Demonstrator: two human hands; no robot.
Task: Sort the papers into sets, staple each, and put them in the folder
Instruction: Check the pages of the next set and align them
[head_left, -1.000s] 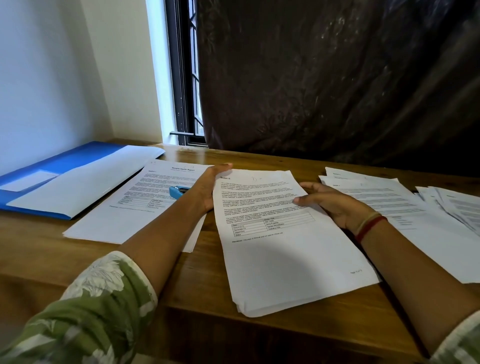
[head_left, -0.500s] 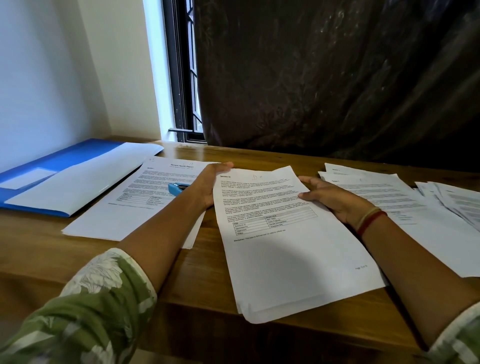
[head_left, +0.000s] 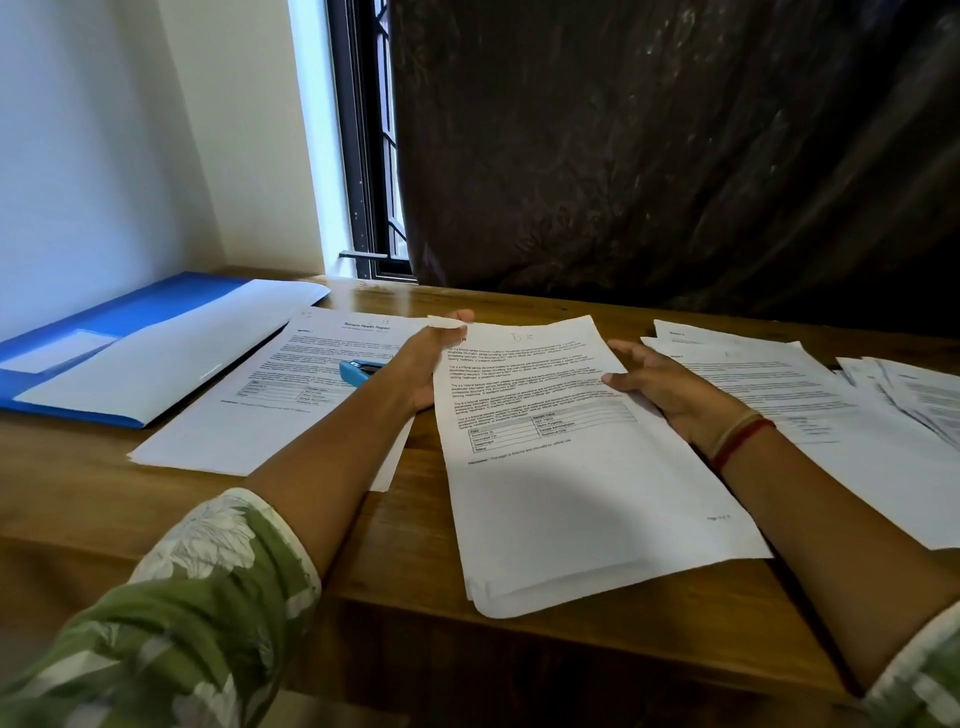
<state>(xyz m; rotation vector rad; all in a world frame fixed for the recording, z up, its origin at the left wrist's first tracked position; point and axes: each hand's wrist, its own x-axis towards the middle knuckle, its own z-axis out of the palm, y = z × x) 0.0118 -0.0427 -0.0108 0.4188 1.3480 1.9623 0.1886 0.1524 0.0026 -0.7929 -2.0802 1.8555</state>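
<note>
Stack (head_left: 571, 493) lies mid-desk (head_left: 104, 493), long axis running near edge to far edge, heading at the far end, near end just overhanging. Left grip (head_left: 421, 364) pinches its far-left corner; right grip (head_left: 665, 395) curls on its right edge.

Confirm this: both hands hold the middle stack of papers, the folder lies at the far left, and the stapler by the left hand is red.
Wrong colour: the head view shows the stapler is blue, not red. The left hand and right hand do hold the middle stack, and the folder lies far left.
</note>
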